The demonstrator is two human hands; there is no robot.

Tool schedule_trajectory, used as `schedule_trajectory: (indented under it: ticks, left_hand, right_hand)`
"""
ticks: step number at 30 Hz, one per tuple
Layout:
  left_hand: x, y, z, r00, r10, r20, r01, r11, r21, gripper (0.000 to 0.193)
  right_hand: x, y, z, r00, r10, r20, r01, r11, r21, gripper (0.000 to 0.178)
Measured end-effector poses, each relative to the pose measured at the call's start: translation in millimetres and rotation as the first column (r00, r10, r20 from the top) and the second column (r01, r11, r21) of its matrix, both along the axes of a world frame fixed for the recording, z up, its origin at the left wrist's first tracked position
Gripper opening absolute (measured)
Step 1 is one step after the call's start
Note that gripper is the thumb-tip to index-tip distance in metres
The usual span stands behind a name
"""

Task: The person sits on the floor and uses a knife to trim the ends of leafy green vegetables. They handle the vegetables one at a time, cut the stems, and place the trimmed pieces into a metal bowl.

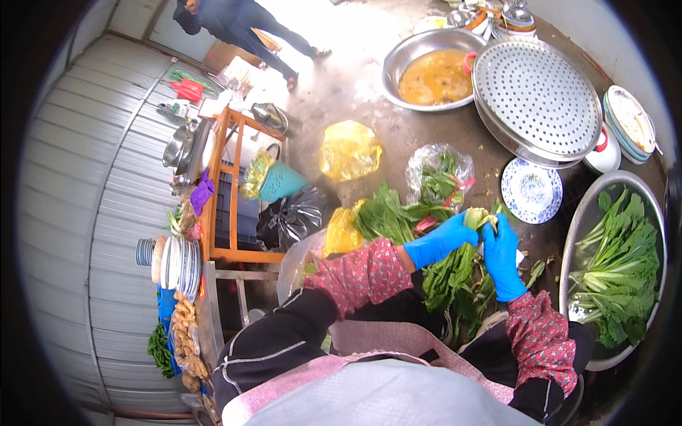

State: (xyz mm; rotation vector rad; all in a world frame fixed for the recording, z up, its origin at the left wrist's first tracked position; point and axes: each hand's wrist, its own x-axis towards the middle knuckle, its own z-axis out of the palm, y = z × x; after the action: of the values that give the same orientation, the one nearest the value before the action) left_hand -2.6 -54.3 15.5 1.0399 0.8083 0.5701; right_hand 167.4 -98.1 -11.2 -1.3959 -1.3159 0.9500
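My left hand (440,243), in a blue glove, is closed around the pale stem end of a bunch of leafy greens (455,275). The leaves hang down toward my lap. On the other side of the same stem end, my right hand (501,260), also gloved in blue, has its fingers bent against the stalks. More loose greens (386,216) lie on the floor just beyond my left hand. Beside them is a clear plastic bag (463,166) with greens and a red tie. To the right, a metal basin (566,273) holds a pile of green leaves.
A blue-and-white plate (531,190) lies beyond my right hand, near a perforated steamer tray (538,96). Farther off is a metal bowl (393,69) of brownish liquid. Yellow bags (350,150), a teal basket (283,183) and a wooden frame (234,254) are on the left. A person (238,21) stands far off.
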Motion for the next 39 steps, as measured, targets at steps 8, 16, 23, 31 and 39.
schedule_trajectory:
  ticks: [8,16,23,31,39]
  left_hand:
    - [9,4,7,0.934,0.337,0.115,-0.323,0.939,-0.12,0.043]
    - [7,5,36,0.901,0.434,0.018,-0.429,0.895,-0.123,0.031]
    - [-17,34,39,0.872,0.49,-0.002,-0.49,0.872,0.005,0.039]
    - [-45,53,51,0.849,0.528,0.037,-0.529,0.848,0.039,0.047]
    - [11,2,25,0.934,0.172,0.315,-0.089,0.961,-0.261,0.068]
  right_hand:
    - [-11,17,23,0.961,-0.099,-0.257,0.105,0.994,0.01,0.038]
    - [13,20,31,0.887,-0.116,-0.447,0.026,0.979,-0.202,0.033]
    - [74,47,55,0.645,-0.431,-0.631,0.289,0.902,-0.321,0.033]
    - [126,57,77,0.844,-0.448,-0.295,0.344,0.874,-0.343,0.029]
    - [27,39,62,0.91,0.103,-0.401,-0.247,0.912,-0.327,0.033]
